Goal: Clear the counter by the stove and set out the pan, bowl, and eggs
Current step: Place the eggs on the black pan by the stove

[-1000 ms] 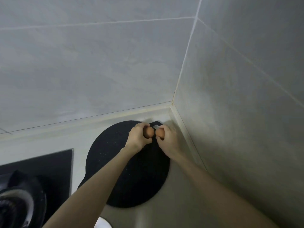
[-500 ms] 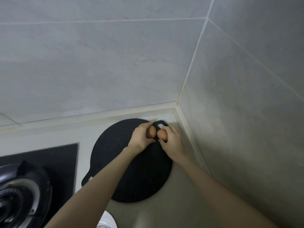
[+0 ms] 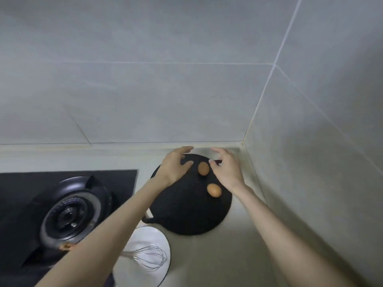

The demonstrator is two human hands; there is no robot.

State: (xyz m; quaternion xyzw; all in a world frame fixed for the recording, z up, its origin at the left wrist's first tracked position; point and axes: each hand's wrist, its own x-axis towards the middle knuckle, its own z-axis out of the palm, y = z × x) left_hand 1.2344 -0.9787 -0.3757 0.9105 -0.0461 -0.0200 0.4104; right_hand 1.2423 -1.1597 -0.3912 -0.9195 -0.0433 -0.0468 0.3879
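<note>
Two brown eggs lie on a round black board (image 3: 186, 214) in the counter's corner: the far egg (image 3: 203, 168) and the near egg (image 3: 214, 190). My left hand (image 3: 176, 166) hovers just left of the far egg with fingers spread, holding nothing. Just right of that egg, my right hand (image 3: 227, 168) is also relaxed and empty. A white bowl (image 3: 145, 241) with a wire whisk (image 3: 148, 258) in it stands at the board's near left edge. No pan is in view.
A black gas stove (image 3: 68, 212) with a burner fills the left. Grey tiled walls (image 3: 310, 162) close the corner behind and to the right of the board. Bare pale counter (image 3: 228, 255) lies in front of the board.
Both hands let go of the eggs and drew apart; the two eggs now lie free on the black board. The view has tilted down, so the bowl and whisk show.
</note>
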